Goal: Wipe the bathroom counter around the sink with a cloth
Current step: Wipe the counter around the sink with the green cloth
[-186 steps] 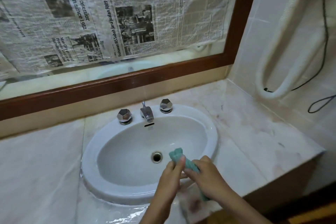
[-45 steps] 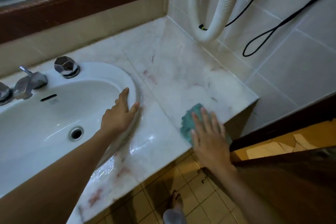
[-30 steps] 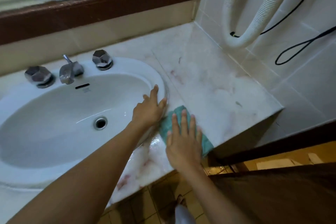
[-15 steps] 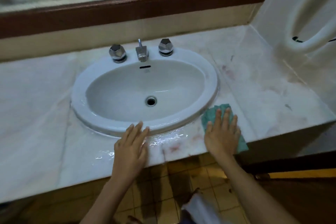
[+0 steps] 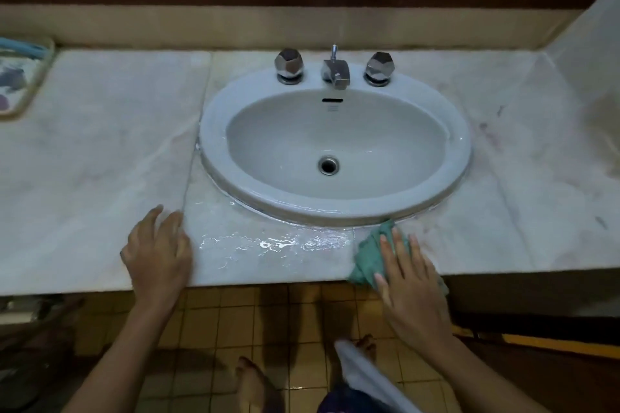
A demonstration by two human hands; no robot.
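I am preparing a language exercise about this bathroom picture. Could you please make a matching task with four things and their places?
Things:
1. green cloth
2. left hand
3. chrome faucet spout
4. patterned tray

Places:
A. far left of the marble counter
B. between two faceted knobs
C. under the right hand
D. flat on the counter, left of the puddle

Pairs: 1-C, 2-D, 3-B, 4-A

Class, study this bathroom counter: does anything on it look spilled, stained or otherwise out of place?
Yes. A puddle of water lies on the marble counter in front of the sink, between the left hand and the cloth under the right hand. Faint reddish stains mark the counter to the sink's right.
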